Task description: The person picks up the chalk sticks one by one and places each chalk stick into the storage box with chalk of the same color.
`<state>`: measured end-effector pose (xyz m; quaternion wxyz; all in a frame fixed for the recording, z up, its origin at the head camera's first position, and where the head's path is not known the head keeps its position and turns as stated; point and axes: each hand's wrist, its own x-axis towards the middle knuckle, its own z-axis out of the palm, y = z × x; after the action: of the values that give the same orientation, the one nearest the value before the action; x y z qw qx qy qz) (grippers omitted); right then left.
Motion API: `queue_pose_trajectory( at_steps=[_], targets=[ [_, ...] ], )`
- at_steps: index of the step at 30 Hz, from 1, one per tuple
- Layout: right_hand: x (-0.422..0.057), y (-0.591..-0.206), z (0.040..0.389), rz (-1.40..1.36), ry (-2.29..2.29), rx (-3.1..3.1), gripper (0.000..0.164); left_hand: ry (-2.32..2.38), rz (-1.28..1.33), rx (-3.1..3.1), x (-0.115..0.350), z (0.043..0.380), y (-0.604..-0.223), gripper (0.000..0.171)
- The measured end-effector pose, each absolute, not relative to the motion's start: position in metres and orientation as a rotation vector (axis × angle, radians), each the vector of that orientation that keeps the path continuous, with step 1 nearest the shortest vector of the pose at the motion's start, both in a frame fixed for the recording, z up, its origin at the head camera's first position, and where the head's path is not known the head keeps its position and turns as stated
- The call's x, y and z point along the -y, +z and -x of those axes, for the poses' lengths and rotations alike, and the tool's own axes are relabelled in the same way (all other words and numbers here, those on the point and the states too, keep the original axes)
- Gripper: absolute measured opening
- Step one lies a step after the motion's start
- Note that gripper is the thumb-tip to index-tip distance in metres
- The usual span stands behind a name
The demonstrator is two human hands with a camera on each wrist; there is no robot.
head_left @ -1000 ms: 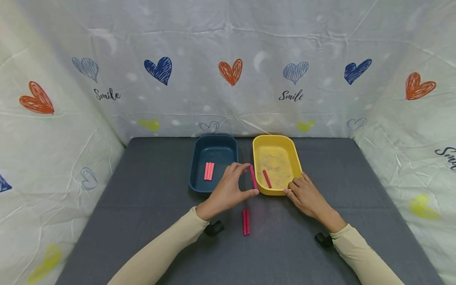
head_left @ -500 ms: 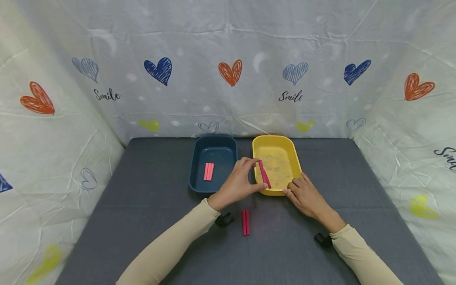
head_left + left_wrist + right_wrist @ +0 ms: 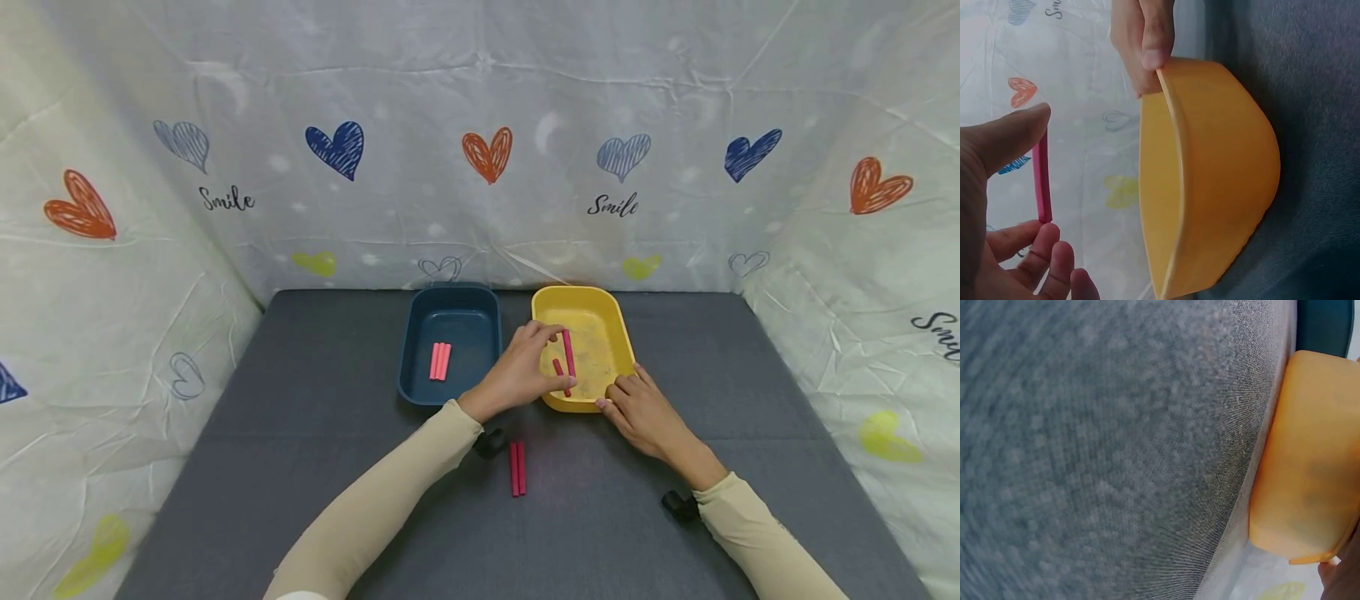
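My left hand [image 3: 525, 367] pinches a dark pink stick [image 3: 568, 353] by its two ends, thumb at the near end and fingertips at the far end. It holds the stick over the yellow tray [image 3: 619, 321]; in the left wrist view the stick [image 3: 1042, 181] shows level with the space above the rim. Inside the tray lies another dark pink stick [image 3: 558, 367], partly covered by the left thumb. My right hand [image 3: 641, 410] grips the tray's near right corner, thumb on the rim. Two more dark pink sticks [image 3: 517, 469] lie side by side on the table in front.
Left of the yellow tray stands a dark blue tray [image 3: 407, 375] holding a few light pink sticks [image 3: 440, 361]. Both trays rest on a grey cloth-covered table [image 3: 322, 392]. A white curtain [image 3: 397, 208] printed with hearts hangs behind and at both sides.
My left hand has carried its stick rightward from the gap between the trays to over the yellow tray. The right hand stays at the tray's corner.
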<state>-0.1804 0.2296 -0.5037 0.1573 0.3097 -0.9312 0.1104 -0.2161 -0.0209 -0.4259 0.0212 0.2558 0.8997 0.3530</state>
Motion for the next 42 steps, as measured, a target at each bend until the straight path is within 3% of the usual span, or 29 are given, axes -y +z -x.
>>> queue_pose_trajectory(
  at_steps=[42],
  targets=[
    [-0.231, -0.507, 0.180, -0.877, 0.321, 2.696, 0.021, 0.635, -0.723, -2.797, -0.036, 0.274, -0.453, 0.076]
  ],
)
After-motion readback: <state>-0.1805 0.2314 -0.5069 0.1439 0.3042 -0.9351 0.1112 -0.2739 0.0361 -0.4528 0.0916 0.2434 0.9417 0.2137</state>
